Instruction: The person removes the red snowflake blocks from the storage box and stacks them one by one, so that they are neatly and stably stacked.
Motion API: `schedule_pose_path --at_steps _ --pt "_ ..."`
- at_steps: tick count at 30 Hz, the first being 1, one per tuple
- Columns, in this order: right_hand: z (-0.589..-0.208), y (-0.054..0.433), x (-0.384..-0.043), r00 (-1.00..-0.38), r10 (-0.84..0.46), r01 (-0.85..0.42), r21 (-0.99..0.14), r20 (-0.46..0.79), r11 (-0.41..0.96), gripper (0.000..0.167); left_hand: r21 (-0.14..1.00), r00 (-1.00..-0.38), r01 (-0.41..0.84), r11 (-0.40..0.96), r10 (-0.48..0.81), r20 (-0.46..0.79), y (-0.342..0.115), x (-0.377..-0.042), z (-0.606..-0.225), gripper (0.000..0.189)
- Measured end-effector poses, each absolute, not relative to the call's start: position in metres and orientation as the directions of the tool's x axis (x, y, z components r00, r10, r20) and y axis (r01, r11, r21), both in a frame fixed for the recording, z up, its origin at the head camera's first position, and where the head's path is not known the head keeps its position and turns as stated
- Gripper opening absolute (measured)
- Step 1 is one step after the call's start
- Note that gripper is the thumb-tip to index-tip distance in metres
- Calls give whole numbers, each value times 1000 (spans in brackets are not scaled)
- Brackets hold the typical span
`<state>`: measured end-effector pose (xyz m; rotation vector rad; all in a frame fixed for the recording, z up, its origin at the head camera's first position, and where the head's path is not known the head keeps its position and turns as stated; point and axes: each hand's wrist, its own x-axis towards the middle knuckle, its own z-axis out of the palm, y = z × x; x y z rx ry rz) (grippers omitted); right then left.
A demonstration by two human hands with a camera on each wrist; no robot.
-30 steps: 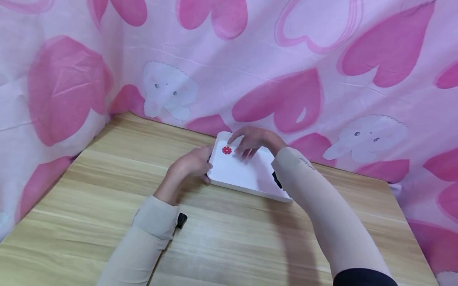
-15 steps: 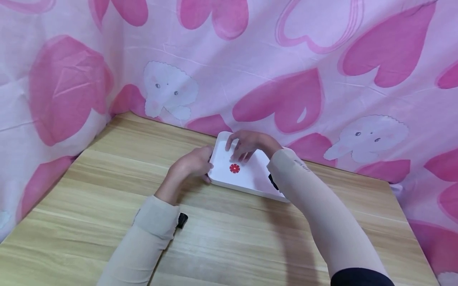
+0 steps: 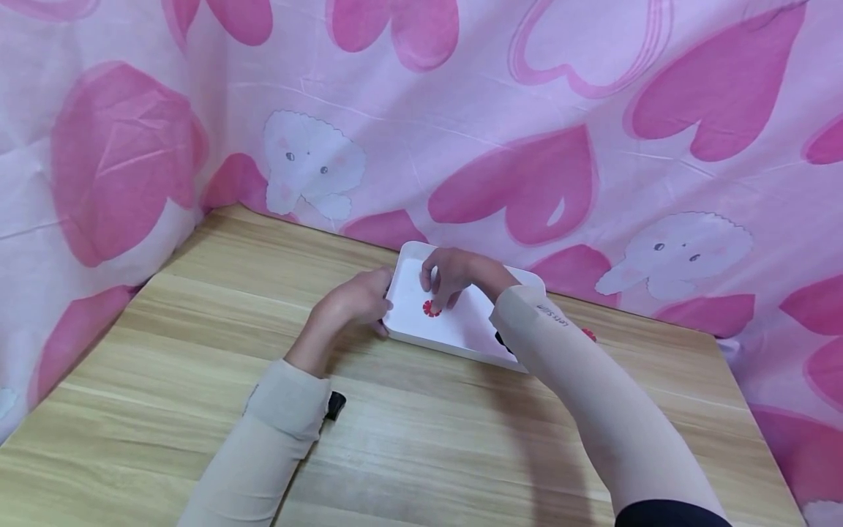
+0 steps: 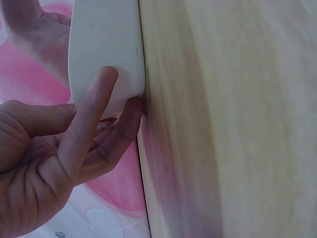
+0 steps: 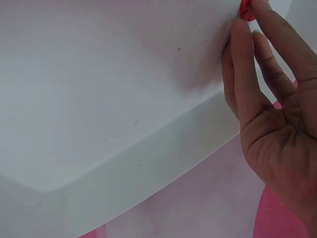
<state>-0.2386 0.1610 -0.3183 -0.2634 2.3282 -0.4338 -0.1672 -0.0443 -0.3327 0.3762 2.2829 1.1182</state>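
Observation:
A white rectangular tray (image 3: pixel 461 333) lies on the wooden table. My left hand (image 3: pixel 358 296) grips its left end; in the left wrist view, fingers (image 4: pixel 101 94) lie against the tray's outer wall and round its corner. Inside the tray, toward its left, is a red notched plastic disc (image 3: pixel 430 308), shaped like a flower. My right hand (image 3: pixel 454 274) reaches down over the tray and pinches that disc. In the right wrist view, thumb and fingertip close on the red disc (image 5: pixel 246 11), partly covering it, while the other fingers (image 5: pixel 242 69) bend beside it.
Right of the tray, another red disc (image 3: pixel 589 334) shows on the table (image 3: pixel 395 439), partly behind the right sleeve (image 3: pixel 586 388). A pink curtain (image 3: pixel 395 110) with hearts hangs along the back and left table edges. The tray's raised rim (image 5: pixel 163 148) surrounds its floor.
The red disc has shifted toward the tray's near side. My right hand has come down onto it and its fingers have drawn together. The left hand keeps its hold on the tray.

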Motion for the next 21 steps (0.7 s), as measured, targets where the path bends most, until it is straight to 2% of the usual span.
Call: schedule_pose_path --at_steps 11,21 --pt "-319 169 -239 -705 -334 -66 -411 -626 909 15 782 -801 7 623 472 -368 -44 -169 -336 37" --pt "-310 193 -244 -725 -334 32 -514 -602 857 15 790 -806 21 613 478 -350 -46 -167 -337 36"
